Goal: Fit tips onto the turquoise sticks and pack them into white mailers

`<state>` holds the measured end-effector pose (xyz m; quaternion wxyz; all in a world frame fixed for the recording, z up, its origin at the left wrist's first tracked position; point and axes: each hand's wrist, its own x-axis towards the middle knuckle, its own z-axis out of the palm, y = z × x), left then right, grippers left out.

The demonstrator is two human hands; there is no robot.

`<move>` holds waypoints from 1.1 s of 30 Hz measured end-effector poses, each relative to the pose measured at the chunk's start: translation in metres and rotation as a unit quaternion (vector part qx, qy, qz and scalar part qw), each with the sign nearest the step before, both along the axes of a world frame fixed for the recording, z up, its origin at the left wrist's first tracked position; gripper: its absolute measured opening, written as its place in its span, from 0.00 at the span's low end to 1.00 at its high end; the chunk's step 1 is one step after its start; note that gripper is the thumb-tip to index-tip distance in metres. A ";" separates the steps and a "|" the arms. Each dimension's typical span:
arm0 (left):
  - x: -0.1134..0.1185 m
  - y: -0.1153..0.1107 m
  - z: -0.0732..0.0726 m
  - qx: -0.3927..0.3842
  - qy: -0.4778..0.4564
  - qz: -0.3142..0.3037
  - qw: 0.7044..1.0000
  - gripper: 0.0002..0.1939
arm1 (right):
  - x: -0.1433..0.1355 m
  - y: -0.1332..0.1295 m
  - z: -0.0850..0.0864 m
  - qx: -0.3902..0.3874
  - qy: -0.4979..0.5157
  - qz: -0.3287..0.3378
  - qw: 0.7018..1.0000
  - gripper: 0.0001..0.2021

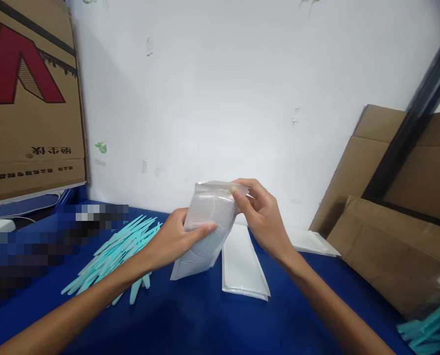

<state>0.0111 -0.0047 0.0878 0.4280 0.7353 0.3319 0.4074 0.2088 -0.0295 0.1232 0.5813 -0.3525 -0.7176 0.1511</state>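
A whitish, partly see-through plastic packet (205, 231) is held up over the blue table, tilted, with white material showing inside. Its left side is gripped by my left hand (179, 236), the thumb lying across the front and the fingers hidden behind. At the top right corner, my right hand (259, 207) pinches the packet's edge between thumb and fingers. Below and to the right, a white flat packet (244, 266) lies on the table. Left of my left hand is a loose pile of light-blue, slender pointed plastic sticks (120, 251).
Another white packet (312, 242) lies at the right, near leaning brown cardboard (390, 251). A large printed carton (31, 123) stands at the left. More light-blue pieces (432, 328) sit at the lower right. A white wall (220, 98) rises behind the blue table (205, 320).
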 end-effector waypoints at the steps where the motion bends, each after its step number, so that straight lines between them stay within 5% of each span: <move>1: -0.001 0.000 0.002 -0.013 -0.015 -0.005 1.000 0.18 | 0.002 0.001 0.002 -0.002 0.002 0.001 1.000 0.10; 6: -0.006 -0.005 -0.006 -0.116 -0.052 -0.048 0.991 0.20 | 0.011 0.007 -0.004 -0.077 0.010 0.026 0.997 0.13; 13: -0.004 0.007 -0.045 -0.102 -0.019 -0.051 0.993 0.21 | 0.027 0.008 -0.084 -0.254 0.043 0.064 0.964 0.14; 16: -0.006 0.014 -0.052 -0.066 -0.031 -0.033 0.997 0.25 | 0.032 0.006 -0.101 -0.273 0.055 0.067 0.958 0.15; 23: -0.011 0.011 -0.052 -0.068 -0.043 -0.007 0.997 0.09 | 0.037 0.006 -0.101 -0.288 0.107 0.127 0.943 0.12; 27: -0.014 0.010 -0.054 -0.105 -0.076 -0.056 0.990 0.10 | 0.041 0.007 -0.105 -0.284 0.124 0.163 0.937 0.19; 33: -0.011 0.008 -0.052 -0.123 -0.062 -0.024 0.990 0.11 | 0.035 0.000 -0.102 -0.234 0.067 0.167 0.955 0.13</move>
